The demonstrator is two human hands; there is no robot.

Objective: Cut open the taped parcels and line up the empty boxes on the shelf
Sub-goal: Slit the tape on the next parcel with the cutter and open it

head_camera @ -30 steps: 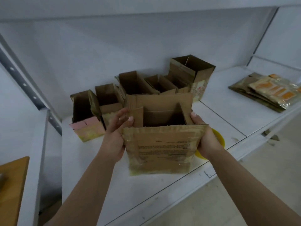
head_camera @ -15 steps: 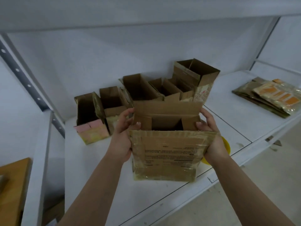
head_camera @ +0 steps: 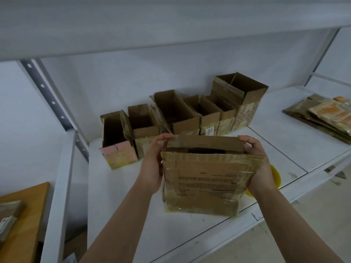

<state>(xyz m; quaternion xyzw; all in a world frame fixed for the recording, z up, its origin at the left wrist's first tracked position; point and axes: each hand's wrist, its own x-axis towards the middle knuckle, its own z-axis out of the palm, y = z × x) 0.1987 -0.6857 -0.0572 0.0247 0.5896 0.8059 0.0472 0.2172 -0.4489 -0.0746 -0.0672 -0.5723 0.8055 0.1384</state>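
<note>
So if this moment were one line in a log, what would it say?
left hand: holds parcel box | right hand: holds same box | top flap: folded nearly shut | row of open boxes: behind, on shelf

Glossy-taped cardboard box [head_camera: 205, 183], matt shelf [head_camera: 117, 186]

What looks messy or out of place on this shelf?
The row of boxes is uneven: the leftmost box sits forward of the rest, with ragged, torn flaps. A yellow thing peeks out behind the right hand.
</note>
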